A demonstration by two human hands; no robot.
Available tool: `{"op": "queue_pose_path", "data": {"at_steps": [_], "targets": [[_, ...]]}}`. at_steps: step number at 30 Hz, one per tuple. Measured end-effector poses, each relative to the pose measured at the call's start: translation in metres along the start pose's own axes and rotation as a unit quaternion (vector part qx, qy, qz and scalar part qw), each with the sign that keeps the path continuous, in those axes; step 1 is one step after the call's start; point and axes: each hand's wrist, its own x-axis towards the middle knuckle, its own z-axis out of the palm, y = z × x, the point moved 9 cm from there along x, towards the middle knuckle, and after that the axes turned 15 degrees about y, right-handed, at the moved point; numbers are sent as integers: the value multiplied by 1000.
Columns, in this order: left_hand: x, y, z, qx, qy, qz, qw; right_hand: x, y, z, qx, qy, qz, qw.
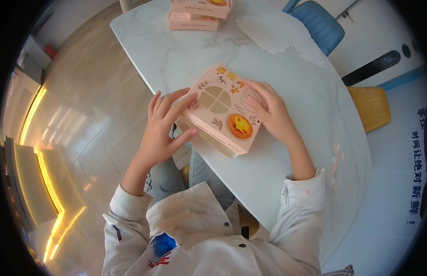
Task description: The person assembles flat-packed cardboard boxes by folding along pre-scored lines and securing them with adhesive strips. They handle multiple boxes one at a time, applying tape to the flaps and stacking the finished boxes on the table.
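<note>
A pale pink cardboard pastry box (206, 120) lies tilted at the near left edge of the table, partly overhanging it. Its top has a round window with cross bars and a printed egg tart. The near side stands open, with a flap hanging down. My right hand (272, 110) grips the box's right side, its thumb on the top and the other fingers along the far edge. My left hand (164, 123) has its fingers spread, with fingertips touching the upper left edge of the box. The left thumb points toward the open side, apart from the other fingers.
White marble-patterned table (282, 158) under the box. Stacked pink boxes (193, 22) stand at its far end, near a whitish irregular patch (268, 34). Small pinkish scraps or marks (335, 161) show at right. A blue chair (319, 25) and a yellow chair (373, 108) stand beyond the right edge.
</note>
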Motion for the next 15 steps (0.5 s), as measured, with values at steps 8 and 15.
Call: {"op": "queue_pose_path", "data": {"at_steps": [8,15], "targets": [[6,0,-8,-36,55,-20,998,-3,-4,-1,-18,31,-25,999],[0,-8,-6,-53,76,-7,996,-4,-5,-1,-21,69,-44,996]]}}
